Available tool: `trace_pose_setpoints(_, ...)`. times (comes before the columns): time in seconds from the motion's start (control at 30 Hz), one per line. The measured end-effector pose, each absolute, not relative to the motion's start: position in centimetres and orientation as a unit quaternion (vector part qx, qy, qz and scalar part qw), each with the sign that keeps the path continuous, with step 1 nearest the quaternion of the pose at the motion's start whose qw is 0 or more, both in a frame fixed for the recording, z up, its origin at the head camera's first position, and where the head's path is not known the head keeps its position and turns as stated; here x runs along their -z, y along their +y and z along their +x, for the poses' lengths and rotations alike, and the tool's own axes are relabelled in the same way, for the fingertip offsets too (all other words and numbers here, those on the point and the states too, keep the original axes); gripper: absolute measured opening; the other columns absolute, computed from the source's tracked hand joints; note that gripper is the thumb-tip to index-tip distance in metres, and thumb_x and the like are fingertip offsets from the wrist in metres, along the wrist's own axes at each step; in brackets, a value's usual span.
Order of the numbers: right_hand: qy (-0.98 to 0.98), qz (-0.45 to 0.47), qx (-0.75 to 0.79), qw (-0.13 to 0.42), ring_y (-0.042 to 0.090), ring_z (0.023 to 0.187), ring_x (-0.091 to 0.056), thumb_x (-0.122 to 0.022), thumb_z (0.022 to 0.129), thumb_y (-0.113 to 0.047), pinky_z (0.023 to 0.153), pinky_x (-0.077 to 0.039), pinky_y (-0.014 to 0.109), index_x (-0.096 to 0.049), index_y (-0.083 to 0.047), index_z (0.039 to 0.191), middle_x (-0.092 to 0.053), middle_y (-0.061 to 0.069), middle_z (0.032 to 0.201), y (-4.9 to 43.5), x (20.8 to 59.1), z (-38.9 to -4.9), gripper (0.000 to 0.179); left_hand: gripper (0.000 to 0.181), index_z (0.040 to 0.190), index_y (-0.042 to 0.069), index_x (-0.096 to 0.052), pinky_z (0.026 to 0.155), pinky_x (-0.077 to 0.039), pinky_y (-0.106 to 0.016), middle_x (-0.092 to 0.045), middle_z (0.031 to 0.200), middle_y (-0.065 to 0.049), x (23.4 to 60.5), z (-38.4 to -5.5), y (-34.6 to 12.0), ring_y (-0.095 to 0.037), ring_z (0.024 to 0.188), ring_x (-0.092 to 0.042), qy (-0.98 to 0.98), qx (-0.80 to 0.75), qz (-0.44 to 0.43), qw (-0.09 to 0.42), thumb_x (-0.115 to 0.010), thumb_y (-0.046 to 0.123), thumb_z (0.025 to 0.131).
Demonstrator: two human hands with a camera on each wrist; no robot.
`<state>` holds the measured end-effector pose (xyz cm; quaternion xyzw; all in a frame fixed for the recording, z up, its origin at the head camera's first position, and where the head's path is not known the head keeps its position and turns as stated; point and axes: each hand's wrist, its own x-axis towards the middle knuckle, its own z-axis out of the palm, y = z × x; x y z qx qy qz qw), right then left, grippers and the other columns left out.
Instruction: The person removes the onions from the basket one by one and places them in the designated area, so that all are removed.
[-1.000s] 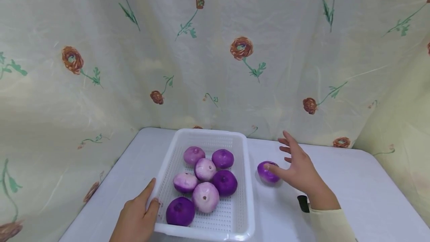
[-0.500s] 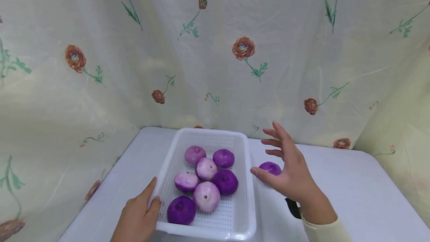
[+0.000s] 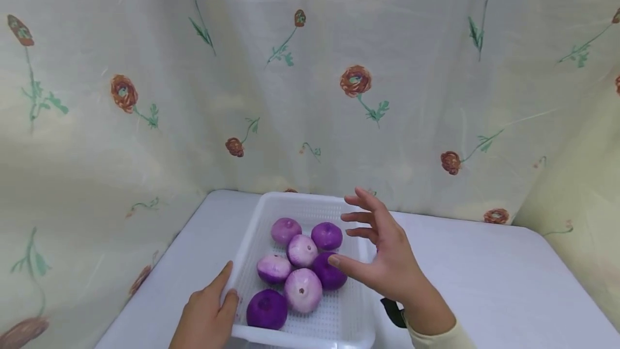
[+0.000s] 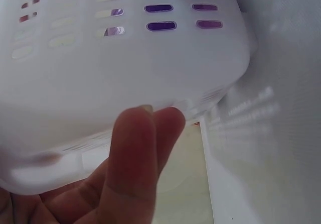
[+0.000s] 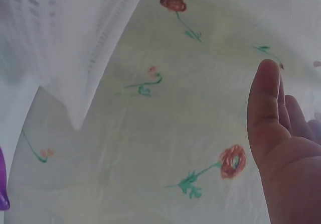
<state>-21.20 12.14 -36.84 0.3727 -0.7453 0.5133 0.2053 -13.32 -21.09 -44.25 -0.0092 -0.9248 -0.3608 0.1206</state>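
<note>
A white plastic basket with slotted walls holds several red onions, some deep purple like the front onion, others pale like the onion beside it. My left hand grips the basket's left rim near the front corner; in the left wrist view its thumb and a finger meet at the rim. Above the basket's right side is my right hand, fingers spread and thumb apart, holding nothing. It hides part of the right rim. A purple onion shows at the left edge of the right wrist view.
The basket stands on a white table that extends to the right. A flower-patterned curtain hangs behind the table and along both sides. A dark strap is at the right wrist.
My right hand has moved left, from by the loose onion to over the basket's right side. That onion is now hidden in the head view. The left hand keeps its hold on the rim.
</note>
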Motion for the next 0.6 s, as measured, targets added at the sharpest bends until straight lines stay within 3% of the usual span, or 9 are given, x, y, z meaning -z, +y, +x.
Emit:
trace_pose_setpoints(0.27, -0.773, 0.434, -0.443, 0.137, 0.02, 0.121, -0.065, -0.097, 0.078, -0.029, 0.093, -0.059, 0.039, -0.043, -0.022, 0.158, -0.055, -0.002, 0.149, 9.9, 36.1, -22.5, 0.097, 0.054, 0.158, 0.004, -0.049, 0.094, -0.055, -0.057, -0.072, 0.122, -0.023, 44.0, -13.4, -20.9, -0.019, 0.094, -0.066, -0.921, 0.37, -0.008, 0.126, -0.058, 0.018, 0.106)
trace_pose_setpoints(0.37, -0.796, 0.468, -0.374, 0.089, 0.014, 0.119, -0.064, -0.096, 0.078, -0.032, 0.097, -0.056, 0.038, -0.053, -0.021, 0.151, -0.06, -0.006, 0.142, 9.3, 36.1, -22.9, 0.085, 0.055, 0.158, 0.005, -0.049, 0.092, -0.056, -0.055, -0.075, 0.097, -0.019, 44.0, -13.4, -20.9, -0.018, 0.088, -0.065, -0.921, 0.37, -0.007, 0.124, -0.058, 0.018, 0.106)
trace_pose_setpoints(0.47, -0.814, 0.501, -0.291, 0.041, 0.011, 0.123, -0.061, -0.096, 0.076, -0.027, 0.105, -0.051, 0.036, -0.063, -0.018, 0.142, -0.064, -0.01, 0.137, 8.6, 36.4, -23.3, 0.074, 0.055, 0.158, 0.005, -0.048, 0.09, -0.056, -0.053, -0.06, 0.068, -0.006, 44.0, -13.3, -20.9, -0.017, 0.082, -0.062, -0.922, 0.369, -0.003, 0.117, -0.059, 0.018, 0.106)
trace_pose_setpoints(0.57, -0.819, 0.535, -0.209, 0.009, 0.009, 0.125, -0.06, -0.096, 0.075, -0.025, 0.109, -0.047, 0.035, -0.067, -0.016, 0.136, -0.068, -0.01, 0.133, 7.9, 36.5, -23.7, 0.069, 0.055, 0.158, 0.005, -0.049, 0.089, -0.057, -0.054, -0.067, 0.075, -0.01, 43.9, -13.1, -20.9, -0.018, 0.082, -0.062, -0.921, 0.371, 0.003, 0.118, -0.059, 0.018, 0.105)
trace_pose_setpoints(0.6, -0.815, 0.547, -0.191, -0.001, 0.009, 0.123, -0.06, -0.096, 0.074, -0.024, 0.109, -0.047, 0.034, -0.068, -0.016, 0.134, -0.069, -0.009, 0.131, 7.6, 36.4, -23.9, 0.067, 0.055, 0.158, 0.005, -0.049, 0.09, -0.057, -0.055, -0.072, 0.085, -0.016, 43.9, -13.1, -21.0, -0.018, 0.084, -0.063, -0.921, 0.371, 0.004, 0.12, -0.059, 0.018, 0.105)
